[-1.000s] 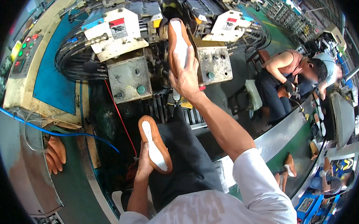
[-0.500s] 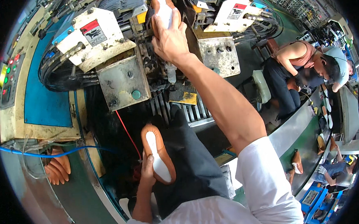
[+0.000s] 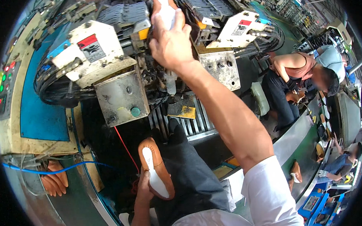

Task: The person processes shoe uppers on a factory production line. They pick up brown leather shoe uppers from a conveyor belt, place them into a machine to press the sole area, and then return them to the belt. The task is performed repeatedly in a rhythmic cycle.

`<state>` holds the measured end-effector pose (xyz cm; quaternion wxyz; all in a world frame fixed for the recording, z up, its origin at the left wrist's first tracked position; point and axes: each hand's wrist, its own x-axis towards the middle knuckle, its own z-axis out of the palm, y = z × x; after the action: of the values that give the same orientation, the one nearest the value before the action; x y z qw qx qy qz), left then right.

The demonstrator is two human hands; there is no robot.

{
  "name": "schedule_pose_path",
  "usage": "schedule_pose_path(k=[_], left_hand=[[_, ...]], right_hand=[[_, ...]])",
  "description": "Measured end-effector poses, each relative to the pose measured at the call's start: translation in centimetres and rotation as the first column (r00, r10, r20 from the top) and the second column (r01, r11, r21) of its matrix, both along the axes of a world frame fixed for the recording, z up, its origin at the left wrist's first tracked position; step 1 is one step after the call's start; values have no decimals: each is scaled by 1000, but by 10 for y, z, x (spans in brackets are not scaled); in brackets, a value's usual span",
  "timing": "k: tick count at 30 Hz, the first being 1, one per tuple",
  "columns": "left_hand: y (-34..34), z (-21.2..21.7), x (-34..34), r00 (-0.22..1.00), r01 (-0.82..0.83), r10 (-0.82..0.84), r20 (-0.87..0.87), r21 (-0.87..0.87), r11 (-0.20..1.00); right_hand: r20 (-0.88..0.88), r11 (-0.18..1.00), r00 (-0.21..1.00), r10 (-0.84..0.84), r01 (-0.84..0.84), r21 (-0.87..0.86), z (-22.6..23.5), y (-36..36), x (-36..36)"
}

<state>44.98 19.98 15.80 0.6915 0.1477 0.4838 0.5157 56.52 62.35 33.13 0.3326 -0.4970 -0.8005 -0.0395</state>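
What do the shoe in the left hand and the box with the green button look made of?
Shoe: tan upper, probably leather, with a smooth soft sheen; the white insole looks like matte board or plastic. Box: bare grey metal, dull, scuffed and stained, with visible screws.

Your right hand (image 3: 171,41) gripped a shoe (image 3: 166,10) with a smooth white sole, fingers over it. By your left hand (image 3: 143,185), another shoe (image 3: 156,169) showed matt tan leather. Below your right fingers, the machine (image 3: 120,97) was scuffed, dull metal.
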Motion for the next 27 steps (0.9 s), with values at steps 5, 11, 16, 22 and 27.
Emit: schedule_pose_path(k=[5,11,16,22,27], left_hand=[[-34,-29,-34,945,-261,282,165,-137,956],[-119,-14,-152,833,-514,466,-300,-107,851],[-174,-13,-293,408,-576,159,-899,-118,809],[-188,-135,-437,-411,-415,-435,-802,-260,872],[-102,-141,-481,-339,-379,-603,-722,-481,790]], right_hand=[[245,959,961,-125,54,278,10,17,10],[41,916,955,294,-294,275,-57,-6,72],[-21,881,922,388,-377,-285,-150,-123,142],[31,761,961,275,-197,-618,-230,-228,221],[110,661,991,79,31,-749,-244,-301,322]])
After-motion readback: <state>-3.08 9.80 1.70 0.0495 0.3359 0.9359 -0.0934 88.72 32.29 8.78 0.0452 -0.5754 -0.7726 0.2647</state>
